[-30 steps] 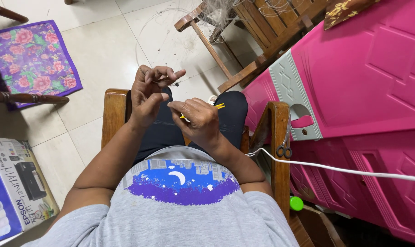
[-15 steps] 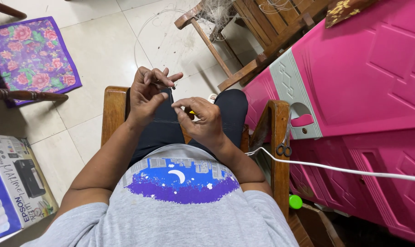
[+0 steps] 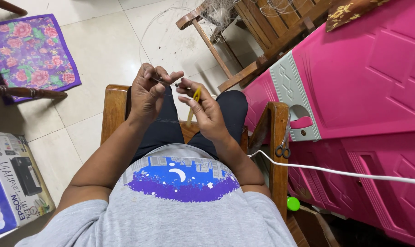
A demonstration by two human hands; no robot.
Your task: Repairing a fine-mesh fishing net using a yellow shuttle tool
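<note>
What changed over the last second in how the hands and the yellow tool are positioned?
The right hand lifted off the lap and closed in on the left hand, so the fingertips now nearly meet. The yellow tool, earlier pointing sideways, now hangs downward. The left hand keeps pinching the thin line; the person stays seated in the wooden chair.

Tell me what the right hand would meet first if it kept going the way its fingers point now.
Probably the left hand: the right hand points up-left at it, fingertips almost touching, with only fine thread between them. Depth is hard to judge.
</note>
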